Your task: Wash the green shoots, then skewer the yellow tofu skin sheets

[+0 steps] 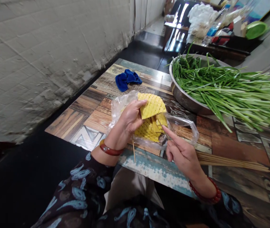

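My left hand [133, 117] pinches a yellow slice [152, 106], scored in a crisscross pattern with one rounded edge. More yellow scored slices [146, 131] lie below it in a clear plastic bag [123, 100], opened out on the table. My right hand [181, 152] is closed around a thin stick that looks like a bamboo skewer [159, 121], its index finger stretched along it, with the tip close to the slices. Below my left hand a bamboo skewer [134, 150] sticks out toward the table edge; its upper end is hidden.
A bundle of bamboo skewers [234, 161] lies right of my right hand. Behind it stands a metal basin [189, 103] heaped with long green chives [227, 85]. A blue cloth [127, 79] lies at the table's far side. A white wall [54, 47] runs along the left.
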A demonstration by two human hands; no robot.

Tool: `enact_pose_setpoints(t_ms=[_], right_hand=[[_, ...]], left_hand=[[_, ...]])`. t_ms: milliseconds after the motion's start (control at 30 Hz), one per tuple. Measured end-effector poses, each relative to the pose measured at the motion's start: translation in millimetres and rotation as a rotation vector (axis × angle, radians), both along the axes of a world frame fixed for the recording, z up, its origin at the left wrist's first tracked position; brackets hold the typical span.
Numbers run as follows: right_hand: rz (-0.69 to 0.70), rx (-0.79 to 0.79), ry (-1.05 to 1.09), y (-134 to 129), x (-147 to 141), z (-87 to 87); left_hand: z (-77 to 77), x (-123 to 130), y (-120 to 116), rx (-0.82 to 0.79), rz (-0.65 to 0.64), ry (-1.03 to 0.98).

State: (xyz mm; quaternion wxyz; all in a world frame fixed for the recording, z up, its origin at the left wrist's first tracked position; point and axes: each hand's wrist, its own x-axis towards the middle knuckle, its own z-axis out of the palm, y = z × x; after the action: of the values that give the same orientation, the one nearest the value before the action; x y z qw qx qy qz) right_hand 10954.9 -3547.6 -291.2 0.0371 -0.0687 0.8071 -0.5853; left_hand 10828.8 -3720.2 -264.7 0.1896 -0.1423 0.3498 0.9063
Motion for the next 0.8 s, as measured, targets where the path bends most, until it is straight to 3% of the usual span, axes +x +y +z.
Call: enact_pose_setpoints(t_ms=[800], right_hand=[[0.006,0.030,-0.020,-1.5,-1.7,-2.5]], left_hand=[[-6.1,1.8,-0.5,0.014,-0.008,0.111]])
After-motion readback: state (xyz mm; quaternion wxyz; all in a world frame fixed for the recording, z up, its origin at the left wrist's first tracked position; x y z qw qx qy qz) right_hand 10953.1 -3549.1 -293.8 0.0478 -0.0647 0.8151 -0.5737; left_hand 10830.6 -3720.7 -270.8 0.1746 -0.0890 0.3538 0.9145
